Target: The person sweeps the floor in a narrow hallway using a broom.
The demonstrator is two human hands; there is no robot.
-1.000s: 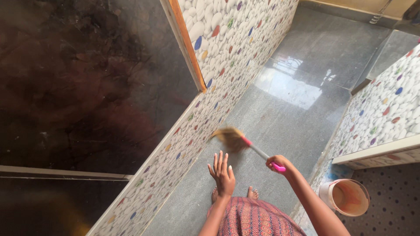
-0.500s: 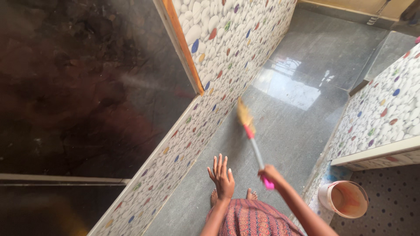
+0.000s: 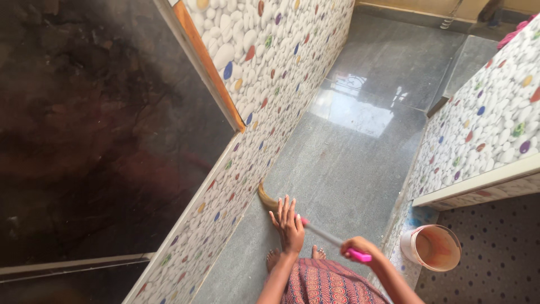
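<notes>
Head view, from left to right: a dark stone desk (image 3: 84,124) fills the left side, and below its orange edge stands a pebble-tiled wall (image 3: 264,90). At the foot of this wall, on the grey floor (image 3: 360,152), lies the bristle head of the broom (image 3: 269,200), touching the wall base. The broom's long axis runs from there down and to the right, passing behind the left hand (image 3: 289,225) up to the pink grip. The left hand is released, its fingers (image 3: 286,207) spread and holding nothing; it hovers over the handle, very near the bristles. The right hand (image 3: 360,247) is clenched around the pink grip, at the far end from the bristles. Two bare feet show below. On the right, a pail (image 3: 432,247) stands by the other tiled wall.
</notes>
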